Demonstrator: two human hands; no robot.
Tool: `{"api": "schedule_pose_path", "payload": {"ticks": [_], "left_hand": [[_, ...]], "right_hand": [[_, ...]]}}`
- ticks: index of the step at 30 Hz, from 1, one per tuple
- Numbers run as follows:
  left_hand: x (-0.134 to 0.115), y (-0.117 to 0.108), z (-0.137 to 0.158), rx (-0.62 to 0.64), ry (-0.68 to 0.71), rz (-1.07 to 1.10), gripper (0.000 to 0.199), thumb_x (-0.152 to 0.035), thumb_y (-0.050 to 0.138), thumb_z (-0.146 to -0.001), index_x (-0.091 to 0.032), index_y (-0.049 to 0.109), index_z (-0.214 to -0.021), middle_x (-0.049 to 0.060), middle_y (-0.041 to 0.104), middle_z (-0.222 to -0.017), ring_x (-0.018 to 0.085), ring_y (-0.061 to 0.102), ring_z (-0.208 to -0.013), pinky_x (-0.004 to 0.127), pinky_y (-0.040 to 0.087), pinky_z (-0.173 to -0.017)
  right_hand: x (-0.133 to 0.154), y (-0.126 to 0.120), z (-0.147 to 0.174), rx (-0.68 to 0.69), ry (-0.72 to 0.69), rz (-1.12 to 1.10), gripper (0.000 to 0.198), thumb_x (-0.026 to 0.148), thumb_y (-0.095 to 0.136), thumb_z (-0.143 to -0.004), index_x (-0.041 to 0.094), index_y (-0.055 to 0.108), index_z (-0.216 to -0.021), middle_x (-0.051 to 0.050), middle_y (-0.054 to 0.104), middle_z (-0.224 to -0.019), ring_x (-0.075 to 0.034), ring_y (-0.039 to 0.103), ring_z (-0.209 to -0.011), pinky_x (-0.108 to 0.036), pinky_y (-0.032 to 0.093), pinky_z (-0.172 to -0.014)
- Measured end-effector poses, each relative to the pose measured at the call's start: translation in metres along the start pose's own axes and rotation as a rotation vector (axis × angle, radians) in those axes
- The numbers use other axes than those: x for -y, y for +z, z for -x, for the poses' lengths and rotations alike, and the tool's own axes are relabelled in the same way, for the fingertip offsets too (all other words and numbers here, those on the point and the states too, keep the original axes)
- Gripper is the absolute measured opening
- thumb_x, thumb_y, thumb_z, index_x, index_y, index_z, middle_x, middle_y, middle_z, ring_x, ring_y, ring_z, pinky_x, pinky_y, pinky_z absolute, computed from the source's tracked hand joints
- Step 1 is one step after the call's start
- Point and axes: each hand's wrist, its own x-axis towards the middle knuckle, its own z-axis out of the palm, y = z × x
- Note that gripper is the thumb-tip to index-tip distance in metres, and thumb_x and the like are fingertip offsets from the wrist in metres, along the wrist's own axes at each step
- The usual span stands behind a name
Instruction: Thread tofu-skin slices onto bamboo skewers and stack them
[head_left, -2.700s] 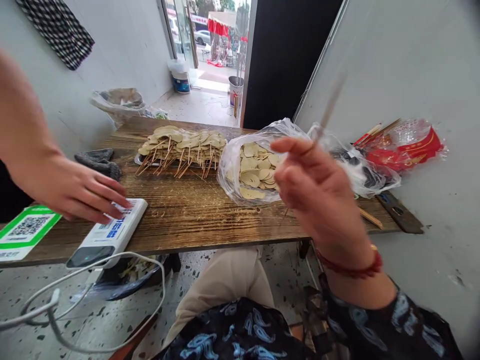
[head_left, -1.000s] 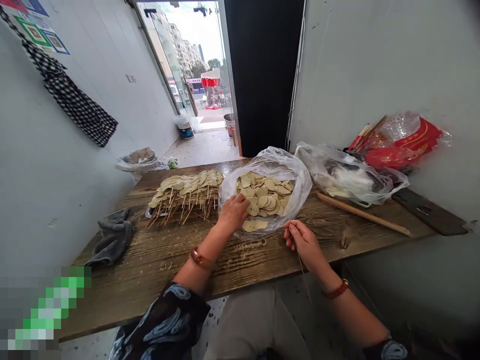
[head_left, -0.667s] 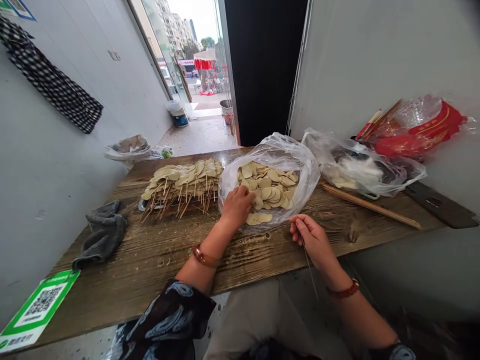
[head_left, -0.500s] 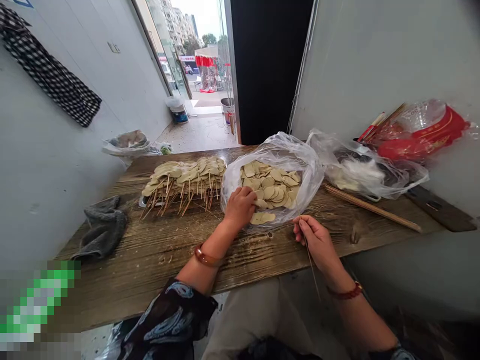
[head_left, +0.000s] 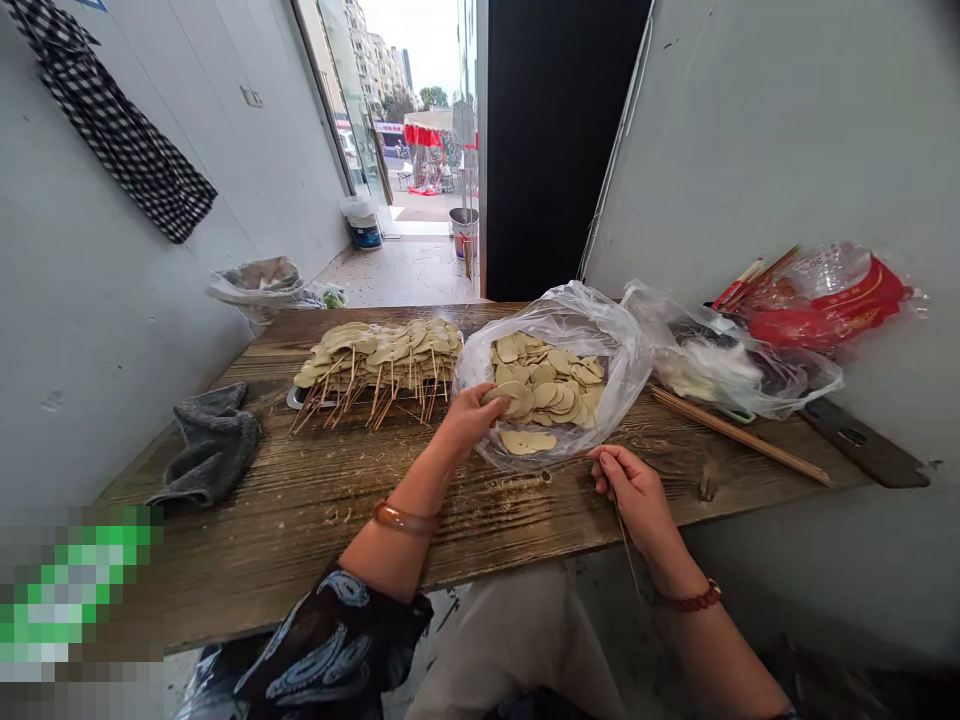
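Note:
My left hand [head_left: 474, 412] pinches a pale, flat oval slice [head_left: 511, 398] at the left side of an opened clear plastic bag [head_left: 469, 370]. Inside the bag lies a heap of similar slices [head_left: 570, 370], and a few more slices [head_left: 527, 441] rest near its front edge. To the right, just in front of the bag, my right hand [head_left: 630, 487] is closed on a thin wooden skewer [head_left: 627, 545] that slants down past the table edge. Skewered slices [head_left: 382, 350] are piled on a tray left of the bag, their sticks pointing toward me.
A grey cloth [head_left: 210, 445] lies on the wooden table [head_left: 360, 500] at left. A bundle of skewers [head_left: 739, 430], another plastic bag [head_left: 750, 370], a dark wooden board [head_left: 862, 445] and red packaging [head_left: 832, 310] are at right. Beyond the table stand buckets by a glass door.
My left hand has lifted a slice from the heap, and it now shows between the fingers. My right hand keeps the skewer in about the same place. The view has shifted slightly.

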Motion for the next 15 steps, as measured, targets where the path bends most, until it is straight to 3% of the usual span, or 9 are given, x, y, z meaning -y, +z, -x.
{"api": "schedule_pose_path", "payload": {"ticks": [4,7,10,12,15], "left_hand": [[0.006,0.013,0.002,0.062,0.083,-0.255,0.024,-0.03,0.056,-0.074,-0.012,0.066,-0.086,-0.001,0.057,-0.062,0.009,0.048,-0.057,0.02,0.038,-0.054],[0.009,0.026,0.005,0.088,0.21,-0.57,0.021,-0.022,0.055,-0.075,-0.016,0.066,-0.092,0.002,0.064,-0.081,0.015,0.056,-0.076,0.025,0.044,-0.071],[0.008,0.029,0.004,-0.045,0.315,-0.863,0.021,-0.022,0.05,-0.081,-0.019,0.065,-0.095,0.006,0.062,-0.096,0.019,0.056,-0.091,0.03,0.043,-0.083],[0.008,0.026,0.002,-0.141,0.322,-0.997,0.02,-0.024,0.047,-0.084,-0.019,0.063,-0.095,0.008,0.06,-0.097,0.02,0.054,-0.094,0.032,0.042,-0.084],[0.01,0.02,-0.002,-0.172,0.295,-1.148,0.016,-0.025,0.049,-0.084,-0.019,0.062,-0.093,0.008,0.059,-0.098,0.022,0.052,-0.096,0.034,0.042,-0.084]], "right_hand": [[-0.002,0.0,-0.001,0.007,-0.003,-0.012,0.03,0.045,0.052,-0.087,0.018,0.062,-0.093,0.0,0.056,-0.072,-0.01,0.051,-0.057,-0.021,0.037,-0.05],[-0.003,-0.001,-0.001,0.013,0.009,-0.026,0.031,0.046,0.052,-0.087,0.018,0.062,-0.093,-0.001,0.056,-0.073,-0.011,0.051,-0.057,-0.021,0.037,-0.05],[-0.002,-0.001,0.0,0.015,-0.005,-0.012,0.031,0.047,0.051,-0.087,0.018,0.062,-0.093,-0.001,0.056,-0.074,-0.011,0.051,-0.057,-0.021,0.037,-0.051],[-0.002,-0.001,0.0,0.023,-0.014,0.004,0.032,0.046,0.05,-0.088,0.018,0.063,-0.094,-0.001,0.056,-0.074,-0.011,0.051,-0.058,-0.021,0.038,-0.051],[-0.002,-0.002,0.001,0.024,-0.03,0.023,0.031,0.046,0.049,-0.088,0.018,0.063,-0.094,-0.001,0.056,-0.073,-0.011,0.051,-0.057,-0.021,0.038,-0.051]]}}
